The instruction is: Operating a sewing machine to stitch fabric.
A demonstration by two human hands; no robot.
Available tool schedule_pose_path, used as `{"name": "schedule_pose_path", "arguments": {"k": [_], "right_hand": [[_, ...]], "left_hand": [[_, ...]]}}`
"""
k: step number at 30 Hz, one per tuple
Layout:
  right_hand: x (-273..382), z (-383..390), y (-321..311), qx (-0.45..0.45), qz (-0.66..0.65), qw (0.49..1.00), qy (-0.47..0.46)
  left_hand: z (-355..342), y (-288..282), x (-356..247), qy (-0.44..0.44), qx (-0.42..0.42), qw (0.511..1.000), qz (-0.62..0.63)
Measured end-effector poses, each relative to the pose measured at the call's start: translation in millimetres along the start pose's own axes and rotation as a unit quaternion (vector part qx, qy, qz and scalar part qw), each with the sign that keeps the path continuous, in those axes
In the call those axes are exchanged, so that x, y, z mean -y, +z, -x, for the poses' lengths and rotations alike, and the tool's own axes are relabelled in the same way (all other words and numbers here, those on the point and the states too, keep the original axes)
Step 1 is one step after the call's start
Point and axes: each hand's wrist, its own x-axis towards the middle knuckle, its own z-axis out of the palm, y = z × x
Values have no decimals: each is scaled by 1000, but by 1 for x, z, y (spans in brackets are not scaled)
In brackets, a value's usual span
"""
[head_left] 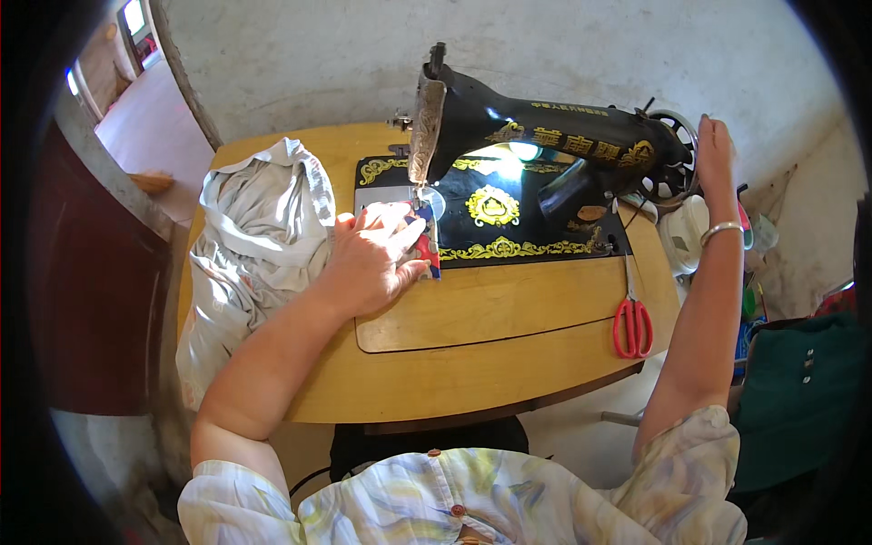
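Observation:
A black sewing machine (545, 127) with gold decoration stands on a wooden table. Under its needle end lies a small piece of red and blue patterned cloth (425, 243). My left hand (377, 254) rests flat on this cloth, fingers stretched toward the presser foot and thumb out along the near side; it covers part of the cloth. At the machine's right end, my right hand (716, 154) is closed on the rim of the handwheel (670, 163), its fingertips partly hidden. Left of my left hand, a heap of pale grey cloth (263, 227) hangs over the table edge.
Red-handled scissors (632, 322) lie on the right of the tabletop (509, 363). A wall (300, 64) rises behind the machine. A white container (683, 234) and a dark green cloth item (799, 391) are at the right. A dark red panel (91, 291) stands at the left.

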Motion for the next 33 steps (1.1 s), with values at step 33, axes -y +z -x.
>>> {"name": "schedule_pose_path", "arguments": {"k": [33], "right_hand": [[-19,132,21,30,-305,935,181]], "left_hand": [[-3,0,4,-21,3,1000,21]]}}
